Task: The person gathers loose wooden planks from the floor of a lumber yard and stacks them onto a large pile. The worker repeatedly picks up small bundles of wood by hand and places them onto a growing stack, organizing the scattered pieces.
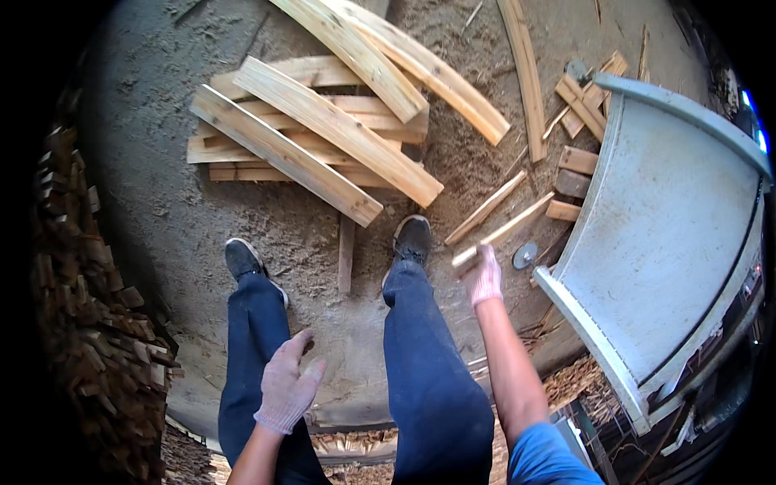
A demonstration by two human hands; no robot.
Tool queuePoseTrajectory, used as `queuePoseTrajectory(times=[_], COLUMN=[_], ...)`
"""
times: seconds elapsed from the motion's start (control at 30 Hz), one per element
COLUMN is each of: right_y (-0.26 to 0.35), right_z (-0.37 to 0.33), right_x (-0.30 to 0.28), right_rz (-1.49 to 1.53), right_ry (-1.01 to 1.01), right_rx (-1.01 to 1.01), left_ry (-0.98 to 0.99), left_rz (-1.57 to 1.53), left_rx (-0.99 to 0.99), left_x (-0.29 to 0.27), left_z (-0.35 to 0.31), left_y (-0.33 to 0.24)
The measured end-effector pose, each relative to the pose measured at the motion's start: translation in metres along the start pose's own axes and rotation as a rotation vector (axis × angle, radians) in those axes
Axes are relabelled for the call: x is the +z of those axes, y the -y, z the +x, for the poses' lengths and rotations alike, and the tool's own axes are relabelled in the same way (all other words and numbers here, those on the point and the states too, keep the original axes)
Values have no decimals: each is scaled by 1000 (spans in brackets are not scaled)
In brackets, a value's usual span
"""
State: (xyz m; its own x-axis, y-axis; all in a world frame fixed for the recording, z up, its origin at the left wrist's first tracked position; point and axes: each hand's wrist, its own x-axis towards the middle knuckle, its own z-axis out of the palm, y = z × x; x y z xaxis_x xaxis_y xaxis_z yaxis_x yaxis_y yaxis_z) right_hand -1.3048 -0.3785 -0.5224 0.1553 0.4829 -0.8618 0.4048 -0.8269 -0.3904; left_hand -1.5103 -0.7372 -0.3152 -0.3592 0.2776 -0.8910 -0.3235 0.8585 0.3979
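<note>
My right hand [482, 279], in a pale knit glove, is closed round the lower end of a narrow wooden strip [517, 224]. The strip slants up and away to the right, over the dirt floor. In a matching glove, my left hand [289, 386] hangs in front of my left leg with thumb and fingers apart, holding nothing. A shorter wood strip [487, 208] lies just beyond the held one. Ahead of my feet is a loose pile of planks, with one broad plank [339, 133] slanting across the top.
A grey metal machine table [675, 194] with raised edges stands at the right. Short wood blocks [577, 159] lie beside it, near a round metal disc [525, 255]. Stacked wood pieces [89, 339] line the left side. A long plank [525, 81] lies at the far right.
</note>
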Motion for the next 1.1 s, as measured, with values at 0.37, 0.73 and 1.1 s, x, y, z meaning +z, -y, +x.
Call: queuePoseTrajectory(times=[0.37,0.73,1.1], right_y=[23,144,315], right_z=[-192,-60,230], right_x=[111,179,130], right_rz=[-1061,-1342,-1260], right_ry=[267,411,-180], right_rx=[-531,-931,-772], left_ry=[-81,-314,-167], left_rz=[-286,-703,-1378], left_rx=[-197,-230,-44], left_x=[24,39,61], left_z=[14,199,291], left_y=[31,39,-1])
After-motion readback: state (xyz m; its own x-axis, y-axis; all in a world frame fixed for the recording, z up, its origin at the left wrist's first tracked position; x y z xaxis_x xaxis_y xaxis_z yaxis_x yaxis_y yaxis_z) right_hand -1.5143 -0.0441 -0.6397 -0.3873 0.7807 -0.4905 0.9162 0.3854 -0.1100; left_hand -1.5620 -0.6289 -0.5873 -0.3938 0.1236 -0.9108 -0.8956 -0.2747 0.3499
